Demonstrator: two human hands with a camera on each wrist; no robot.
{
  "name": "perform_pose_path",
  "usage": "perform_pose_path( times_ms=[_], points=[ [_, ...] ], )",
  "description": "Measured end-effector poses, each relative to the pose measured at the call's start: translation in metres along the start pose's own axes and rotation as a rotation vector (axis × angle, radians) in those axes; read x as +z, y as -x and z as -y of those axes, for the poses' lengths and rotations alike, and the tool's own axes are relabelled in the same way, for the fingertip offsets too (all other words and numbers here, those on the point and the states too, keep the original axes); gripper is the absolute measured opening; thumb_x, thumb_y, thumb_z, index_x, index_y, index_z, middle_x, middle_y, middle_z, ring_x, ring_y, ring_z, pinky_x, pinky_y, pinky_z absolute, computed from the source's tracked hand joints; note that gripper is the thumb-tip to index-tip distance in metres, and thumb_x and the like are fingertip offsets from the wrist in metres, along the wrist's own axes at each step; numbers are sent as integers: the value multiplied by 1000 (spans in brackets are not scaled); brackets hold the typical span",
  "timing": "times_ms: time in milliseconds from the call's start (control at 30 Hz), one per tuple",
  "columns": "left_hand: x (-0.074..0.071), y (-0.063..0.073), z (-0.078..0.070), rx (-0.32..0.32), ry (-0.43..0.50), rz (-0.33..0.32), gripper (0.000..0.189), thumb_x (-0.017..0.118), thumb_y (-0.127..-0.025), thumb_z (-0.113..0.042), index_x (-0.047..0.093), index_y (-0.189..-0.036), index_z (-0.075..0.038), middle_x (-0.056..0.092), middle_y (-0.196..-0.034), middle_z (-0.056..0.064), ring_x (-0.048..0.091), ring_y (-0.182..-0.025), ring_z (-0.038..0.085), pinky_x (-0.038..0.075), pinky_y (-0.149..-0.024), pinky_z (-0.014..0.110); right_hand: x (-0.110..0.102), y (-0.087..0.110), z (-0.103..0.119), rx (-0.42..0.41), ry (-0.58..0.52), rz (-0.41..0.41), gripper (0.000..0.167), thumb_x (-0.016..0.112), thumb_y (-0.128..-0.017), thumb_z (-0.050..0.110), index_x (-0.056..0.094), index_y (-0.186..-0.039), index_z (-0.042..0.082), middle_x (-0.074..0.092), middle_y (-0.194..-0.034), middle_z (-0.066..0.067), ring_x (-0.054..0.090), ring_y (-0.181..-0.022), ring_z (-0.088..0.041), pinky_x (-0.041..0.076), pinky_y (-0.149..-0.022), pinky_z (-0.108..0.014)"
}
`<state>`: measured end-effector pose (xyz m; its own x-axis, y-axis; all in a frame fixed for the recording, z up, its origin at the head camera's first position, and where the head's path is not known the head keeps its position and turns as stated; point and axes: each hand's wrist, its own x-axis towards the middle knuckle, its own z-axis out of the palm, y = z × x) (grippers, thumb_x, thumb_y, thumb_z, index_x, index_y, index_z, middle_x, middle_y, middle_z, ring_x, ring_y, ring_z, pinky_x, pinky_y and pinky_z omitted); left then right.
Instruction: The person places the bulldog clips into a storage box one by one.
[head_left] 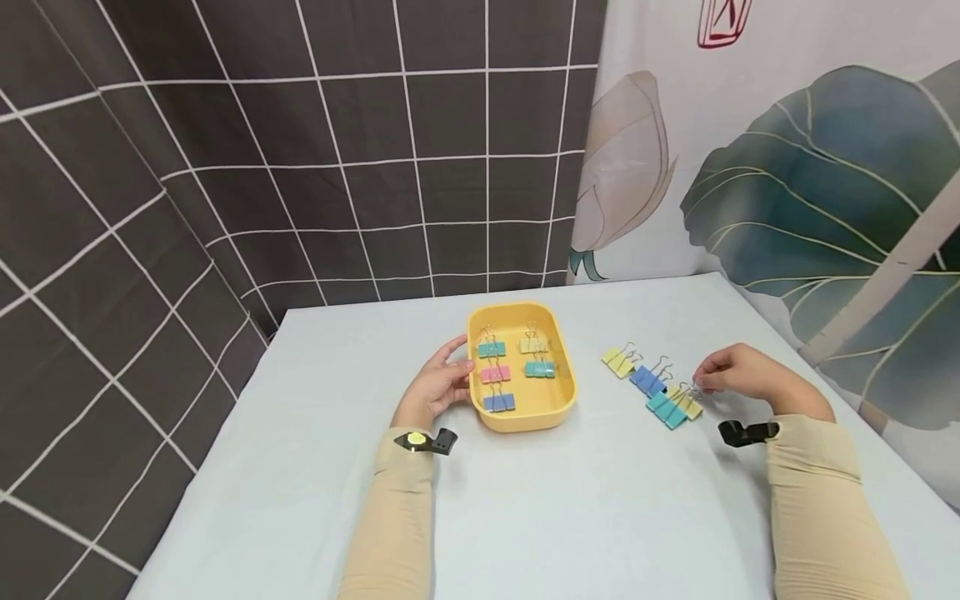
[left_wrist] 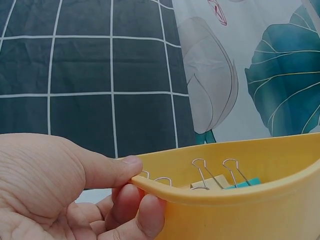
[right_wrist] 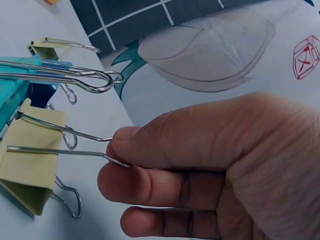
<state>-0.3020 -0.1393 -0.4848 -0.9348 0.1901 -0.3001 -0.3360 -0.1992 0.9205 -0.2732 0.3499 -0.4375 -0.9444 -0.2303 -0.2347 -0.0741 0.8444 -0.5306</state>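
My left hand [head_left: 437, 385] pinches the left rim of a yellow plastic tray [head_left: 525, 422], thumb on top and fingers beneath, as the left wrist view shows. Inside the tray lie several binder clips: teal, pink and blue at left, pale yellow and teal at right. Over at the right, my right hand [head_left: 738, 375] pinches the wire handle of a yellow binder clip [right_wrist: 35, 152] between thumb and index finger. Close against that clip is a teal binder clip [head_left: 666, 410]. A blue binder clip [head_left: 647, 381] and another yellow binder clip [head_left: 618, 362] lie just beyond.
All this is on a white-covered table [head_left: 315, 467]. A dark curtain with a white grid [head_left: 442, 117] hangs at the back and left, and a leaf-printed curtain [head_left: 825, 192] at the back right. The table's right edge runs beyond my right hand.
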Motion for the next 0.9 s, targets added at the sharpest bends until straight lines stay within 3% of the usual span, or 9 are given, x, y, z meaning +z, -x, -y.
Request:
perform_pose_path(
  times_ms=[167,467,900],
  points=[
    [1,-2,0,9,-16,-7,60,61,-100,-6,45,-152,-29,66,-112,19,63,-78,17,60,-63,29,-3,0,-2,-8,13,-7,21,68,-93,18,73,-100,-1,72,-89,-4,60,-86,-20,49,-76,-39],
    [2,-1,1,6,0,-8,61,61,-99,-4,44,-153,-28,67,-110,19,63,-75,17,59,-60,28,-14,6,-4,14,66,-108,24,63,-97,16,71,-105,-5,72,-90,-9,63,-88,-29,52,-78,-56],
    [1,-1,0,-16,5,-16,61,63,-99,-6,45,-152,-29,66,-119,22,65,-78,18,60,-62,29,-22,10,2,21,53,-203,32,59,-101,18,66,-113,-10,71,-96,-16,61,-89,-32,55,-81,-57]
  ],
)
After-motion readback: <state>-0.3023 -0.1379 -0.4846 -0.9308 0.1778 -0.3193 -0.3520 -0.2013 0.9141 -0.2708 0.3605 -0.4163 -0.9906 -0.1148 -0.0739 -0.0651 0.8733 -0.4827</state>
